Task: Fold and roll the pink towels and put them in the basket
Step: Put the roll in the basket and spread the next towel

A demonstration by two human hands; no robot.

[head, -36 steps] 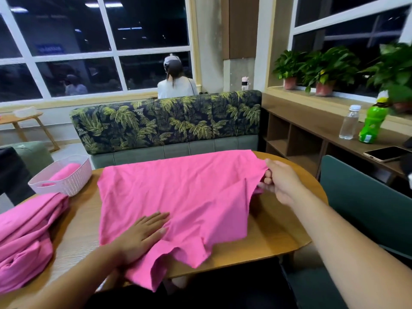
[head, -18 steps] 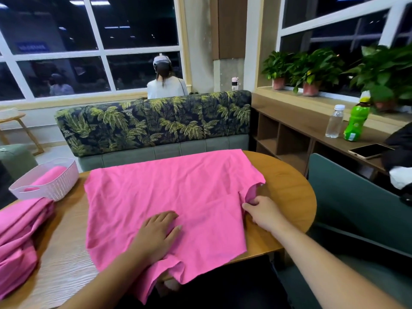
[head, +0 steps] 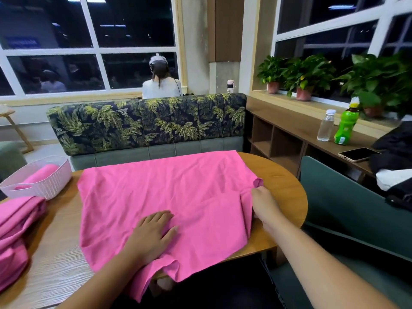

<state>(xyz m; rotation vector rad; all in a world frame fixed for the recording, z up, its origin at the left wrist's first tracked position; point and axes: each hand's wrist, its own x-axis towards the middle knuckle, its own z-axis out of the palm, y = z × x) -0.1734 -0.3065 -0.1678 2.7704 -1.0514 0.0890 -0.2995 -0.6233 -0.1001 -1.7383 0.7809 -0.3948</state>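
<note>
Pink thin cloth towel (head: pixel 178 197) lies spread over the round wooden bench (head: pixel 283 184) at frame centre, its near edge hanging off. The left hand (head: pixel 153 235), fingers spread flat, presses it down; the right hand (head: pixel 263 201) pinches its right edge. The first fold seems in hand: that edge needs carrying across evenly. At left, a white woven plastic basket (head: pixel 44 186) holds one rolled towel (head: pixel 42 173). A palm-print sofa (head: pixel 145 123) and dark windows (head: pixel 129 21) stand behind.

Towel pile (head: pixel 17 221) cropped at left edge

Nothing legible: the green bottle (head: pixel 346 127) label and the blue sign (head: pixel 22 42) beyond the window are blurred
</note>
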